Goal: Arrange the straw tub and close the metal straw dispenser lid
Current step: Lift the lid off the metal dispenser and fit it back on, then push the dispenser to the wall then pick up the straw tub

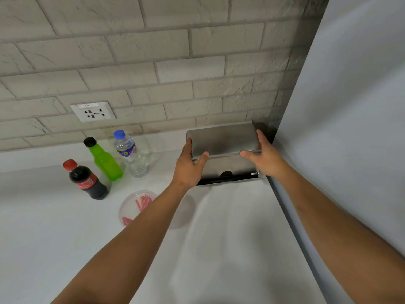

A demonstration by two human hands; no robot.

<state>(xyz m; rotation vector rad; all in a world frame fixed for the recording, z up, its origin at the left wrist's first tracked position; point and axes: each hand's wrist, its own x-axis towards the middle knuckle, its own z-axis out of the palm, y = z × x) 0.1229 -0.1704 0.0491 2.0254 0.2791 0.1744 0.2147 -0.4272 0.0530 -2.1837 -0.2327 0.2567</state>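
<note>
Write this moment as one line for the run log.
left hand: on dispenser lid | right hand: on lid | lid: nearly shut | straw tub: on counter, beside cola bottle

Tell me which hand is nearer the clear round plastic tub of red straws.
Left. The left hand grips the metal dispenser lid just above the clear round plastic tub of red straws; the right hand holds the lid's far end.
</note>
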